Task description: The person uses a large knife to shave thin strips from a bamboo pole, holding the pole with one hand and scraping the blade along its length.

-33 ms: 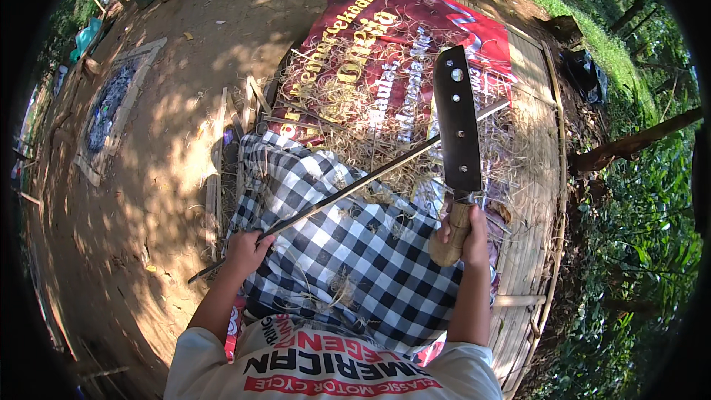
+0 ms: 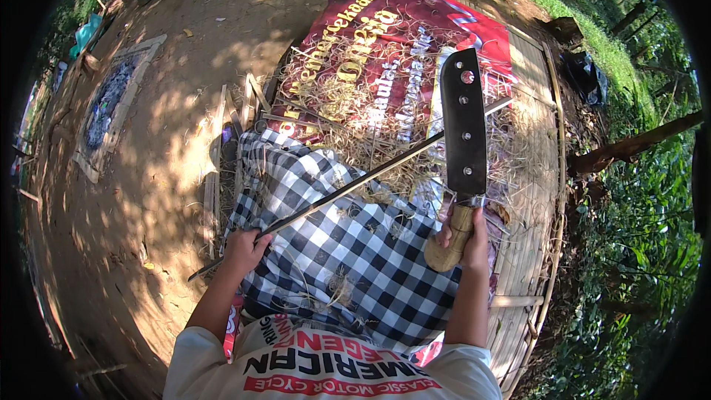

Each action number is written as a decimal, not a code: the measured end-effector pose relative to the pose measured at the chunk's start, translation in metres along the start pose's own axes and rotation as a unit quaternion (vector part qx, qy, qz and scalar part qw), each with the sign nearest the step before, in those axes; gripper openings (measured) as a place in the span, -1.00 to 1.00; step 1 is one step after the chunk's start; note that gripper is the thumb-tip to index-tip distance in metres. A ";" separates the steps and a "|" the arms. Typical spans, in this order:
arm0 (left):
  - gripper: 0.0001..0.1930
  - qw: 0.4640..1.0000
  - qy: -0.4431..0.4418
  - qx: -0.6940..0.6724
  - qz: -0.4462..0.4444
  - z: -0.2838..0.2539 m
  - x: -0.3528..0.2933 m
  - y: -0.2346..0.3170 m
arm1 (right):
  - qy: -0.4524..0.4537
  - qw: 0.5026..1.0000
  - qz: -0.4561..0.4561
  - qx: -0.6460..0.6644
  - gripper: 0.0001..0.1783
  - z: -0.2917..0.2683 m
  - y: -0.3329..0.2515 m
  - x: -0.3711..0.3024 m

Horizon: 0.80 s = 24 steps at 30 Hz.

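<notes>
Cleaver [image 2: 463, 154] with a broad dark blade stands upright in view over the right half of a bamboo platform [image 2: 529, 244], its tip toward the far edge. A row of round holes runs down the blade, and a bright collar joins it to a thick wooden handle [image 2: 453, 248]. The right hand [image 2: 475, 241] is wrapped around that handle, whose bulbous butt shows below the grip.

The left hand [image 2: 246, 253] is closed around a long, thin bamboo strip [image 2: 348, 190] close to its lower end, which sticks out past the platform's left edge. From there the strip slants across the platform, passes behind the blade and shows again beyond it, ending short of the right edge; whether steel and strip touch cannot be told.

A black-and-white checked cloth [image 2: 355, 252] lies beneath the strip, just in front of the person's white T-shirt [image 2: 333, 337]. Past the cloth, curly pale shavings [image 2: 385, 150] are strewn over a red banner [image 2: 485, 44] that reaches the platform's far edge and leaves slats bare along the right edge. Well beyond the left edge, a wooden frame [image 2: 152, 48] surrounds grey ash [image 2: 111, 107] on bare earth [image 2: 185, 52]. Outside the right edge, near its far corner, sits a black plastic bag [image 2: 583, 74].
</notes>
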<state>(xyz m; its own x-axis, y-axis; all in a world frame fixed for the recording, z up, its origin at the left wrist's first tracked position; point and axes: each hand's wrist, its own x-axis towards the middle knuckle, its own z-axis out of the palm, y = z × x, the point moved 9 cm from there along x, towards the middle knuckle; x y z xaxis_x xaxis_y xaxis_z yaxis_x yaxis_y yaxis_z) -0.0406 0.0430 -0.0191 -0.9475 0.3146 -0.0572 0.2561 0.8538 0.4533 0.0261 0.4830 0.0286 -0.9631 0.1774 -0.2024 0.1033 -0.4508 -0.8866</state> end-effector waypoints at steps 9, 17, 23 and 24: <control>-0.55 0.999 -0.028 -0.010 0.012 -0.006 0.010 0.005 | -0.032 0.948 0.246 0.198 -0.25 0.025 0.096 -0.063; -0.53 0.998 -0.039 -0.037 0.045 0.011 0.019 -0.017 | 0.011 0.969 0.134 0.205 -0.23 0.034 0.082 -0.050; -0.53 0.996 -0.052 -0.034 0.057 0.011 0.022 -0.008 | -0.073 0.961 0.254 0.082 -0.34 0.084 0.142 -0.082; -0.54 0.996 -0.049 -0.028 0.063 0.013 0.020 -0.011 | -0.090 0.966 0.242 0.027 -0.35 0.091 0.137 -0.084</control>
<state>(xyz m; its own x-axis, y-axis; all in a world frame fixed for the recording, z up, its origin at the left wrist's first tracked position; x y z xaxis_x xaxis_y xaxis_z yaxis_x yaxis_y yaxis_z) -0.0596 0.0457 -0.0367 -0.8850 0.4584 -0.0821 0.3573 0.7814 0.5116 0.0985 0.3271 -0.0381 -0.8337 -0.2174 -0.5076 0.5431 -0.4888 -0.6827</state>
